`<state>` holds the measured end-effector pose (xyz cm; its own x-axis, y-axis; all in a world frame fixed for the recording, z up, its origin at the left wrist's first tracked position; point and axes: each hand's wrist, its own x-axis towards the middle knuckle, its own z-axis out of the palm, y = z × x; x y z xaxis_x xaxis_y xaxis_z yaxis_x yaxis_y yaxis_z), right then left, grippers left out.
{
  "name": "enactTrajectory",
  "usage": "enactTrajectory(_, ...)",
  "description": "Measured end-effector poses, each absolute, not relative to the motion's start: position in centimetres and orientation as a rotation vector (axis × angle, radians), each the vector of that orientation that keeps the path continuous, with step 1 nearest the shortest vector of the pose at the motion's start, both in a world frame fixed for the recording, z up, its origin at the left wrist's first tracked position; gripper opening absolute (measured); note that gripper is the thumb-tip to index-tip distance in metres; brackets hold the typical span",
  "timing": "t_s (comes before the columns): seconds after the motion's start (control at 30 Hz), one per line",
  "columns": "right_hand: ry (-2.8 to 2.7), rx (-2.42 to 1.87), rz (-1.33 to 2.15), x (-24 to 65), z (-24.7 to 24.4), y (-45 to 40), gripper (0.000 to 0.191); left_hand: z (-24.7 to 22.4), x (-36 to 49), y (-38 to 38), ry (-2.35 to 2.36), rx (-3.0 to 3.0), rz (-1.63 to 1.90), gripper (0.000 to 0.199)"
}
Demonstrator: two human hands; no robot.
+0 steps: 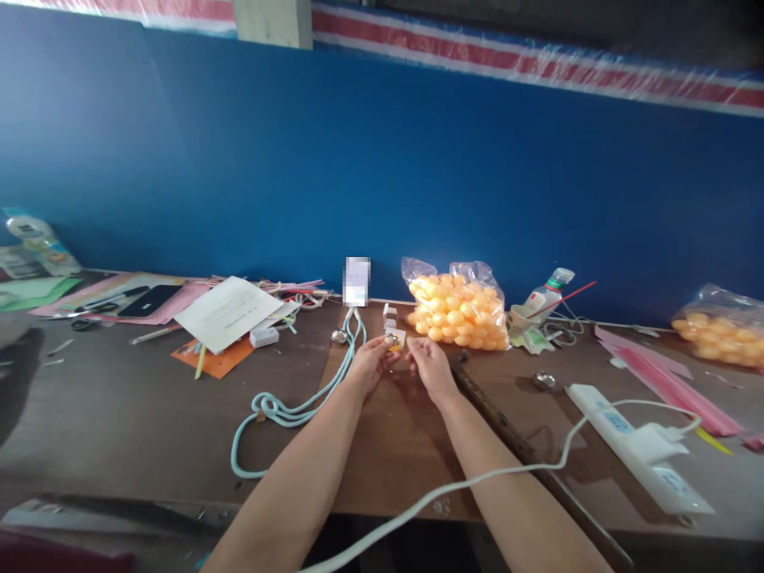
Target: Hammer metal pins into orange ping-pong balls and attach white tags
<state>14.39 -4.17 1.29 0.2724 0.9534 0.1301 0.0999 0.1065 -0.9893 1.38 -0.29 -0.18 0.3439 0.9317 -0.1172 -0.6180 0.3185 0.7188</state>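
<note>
My left hand (371, 364) is closed, its thumb and fingers pinching a small shiny silver round piece (392, 340) with a yellow patch on it. Just behind this piece, a small pale square (399, 334) shows. Close by on the right, my right hand (430, 370) has its fingertips pressed together; whatever they may hold is too small to make out. Another silver round piece (338, 337) lies left of my hands, beside a light blue cord (298, 415). Past my fingertips sits a clear bag of orange balls (457, 312).
A white power strip (638, 454) lies at right, its white cable (459, 487) crossing over my right forearm. Papers (230, 314) and a black phone (151, 301) cover the left back. A bottle (552, 286) stands near the blue partition (382, 159). More orange balls (719, 334) are far right.
</note>
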Motion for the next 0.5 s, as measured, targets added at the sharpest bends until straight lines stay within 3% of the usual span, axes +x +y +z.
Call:
enactTrajectory(0.1, -1.32, -1.518, 0.675, 17.0, 2.9, -5.3, 0.034, -0.1, 1.1, 0.0, 0.604, 0.58, 1.126, 0.016)
enactTrajectory(0.27, -1.742, -2.129, -0.02, 22.6, 3.4, -9.7, 0.034, 0.1, 1.0, 0.2, 0.618, 0.456, 1.16, 0.011)
enactTrajectory(0.37, -1.753, -2.49, -0.082, 24.3, 2.0, -12.0, 0.038, 0.1, 1.1, 0.2, 0.605, 0.408, 1.158, 0.012)
enactTrajectory(0.5, -1.793, -2.523, -0.107, 24.8, 0.2, -13.0, 0.028, 0.0, 1.2, 0.1, 0.598, 0.442, 1.154, 0.016)
